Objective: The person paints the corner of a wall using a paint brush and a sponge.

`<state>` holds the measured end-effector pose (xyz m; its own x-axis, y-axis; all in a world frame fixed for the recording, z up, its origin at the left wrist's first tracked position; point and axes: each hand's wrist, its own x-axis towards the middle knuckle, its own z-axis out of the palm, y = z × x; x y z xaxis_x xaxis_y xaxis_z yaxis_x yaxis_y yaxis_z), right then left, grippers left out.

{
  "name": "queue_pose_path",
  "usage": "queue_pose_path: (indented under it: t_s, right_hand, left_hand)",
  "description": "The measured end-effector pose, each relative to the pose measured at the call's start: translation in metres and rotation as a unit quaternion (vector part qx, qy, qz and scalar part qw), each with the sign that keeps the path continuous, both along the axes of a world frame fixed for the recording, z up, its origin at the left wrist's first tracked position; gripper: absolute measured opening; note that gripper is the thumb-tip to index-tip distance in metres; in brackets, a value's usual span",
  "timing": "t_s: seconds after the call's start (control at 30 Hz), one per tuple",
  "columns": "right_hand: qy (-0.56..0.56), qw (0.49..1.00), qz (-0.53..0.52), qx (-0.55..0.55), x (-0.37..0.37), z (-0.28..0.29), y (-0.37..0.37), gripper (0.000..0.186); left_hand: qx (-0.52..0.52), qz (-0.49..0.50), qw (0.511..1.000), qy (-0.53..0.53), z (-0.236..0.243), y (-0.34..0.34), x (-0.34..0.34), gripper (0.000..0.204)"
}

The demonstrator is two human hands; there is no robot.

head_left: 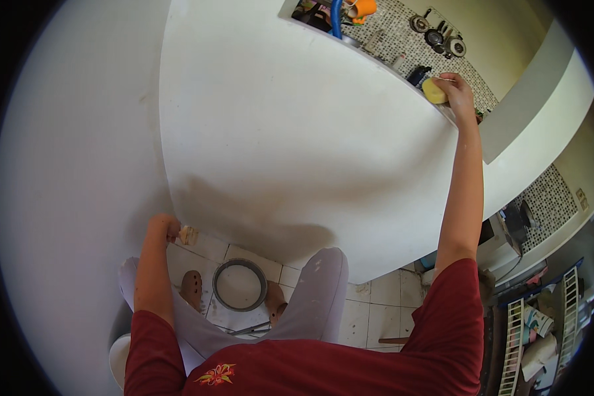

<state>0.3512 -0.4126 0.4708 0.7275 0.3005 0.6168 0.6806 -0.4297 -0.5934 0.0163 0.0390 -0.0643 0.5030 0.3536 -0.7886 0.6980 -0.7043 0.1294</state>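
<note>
Up at the right, my right hand (458,94) is closed on a yellow sponge (434,91), held by the upper edge of the white half wall (297,125). Low on the left, my left hand (165,226) is closed round a paintbrush (188,235), its pale head pointing right, near the corner where two white walls meet. Its handle is mostly hidden in the fingers. Between my feet on the floor stands a round grey-rimmed pan (264,285) with something white in it. Whether the sponge touches the wall edge I cannot tell.
A roller-like grey rod (251,329) lies on the white floor tiles (369,317). Beyond the half wall are a blue hose (336,18), an orange cup (362,8) and hanging pans (435,38). A cluttered white rack (512,343) stands at the lower right.
</note>
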Motion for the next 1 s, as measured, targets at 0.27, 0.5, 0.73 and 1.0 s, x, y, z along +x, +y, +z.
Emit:
queue_pose_path:
  t_s: [0.27,0.5,0.73,1.0]
  right_hand:
    - [0.138,0.964,0.097,0.205,-0.027,0.006,-0.019,0.028]
    - [0.208,0.888,0.285,0.296,-0.046,-0.019,-0.053,0.028]
    - [0.014,0.979,0.048,0.196,-0.055,0.005,-0.054,0.03]
    - [0.135,0.987,0.081,0.03,-0.01,0.025,-0.053,0.029]
  left_hand:
    - [0.033,0.0,0.999,0.033,0.007,-0.009,-0.003,0.024]
    - [0.026,-0.114,0.993,0.015,-0.034,0.019,-0.01,0.016]
    - [0.029,-0.087,0.995,0.034,-0.019,0.004,-0.011,0.019]
    - [0.004,-0.03,0.998,0.054,0.006,-0.006,-0.003,0.021]
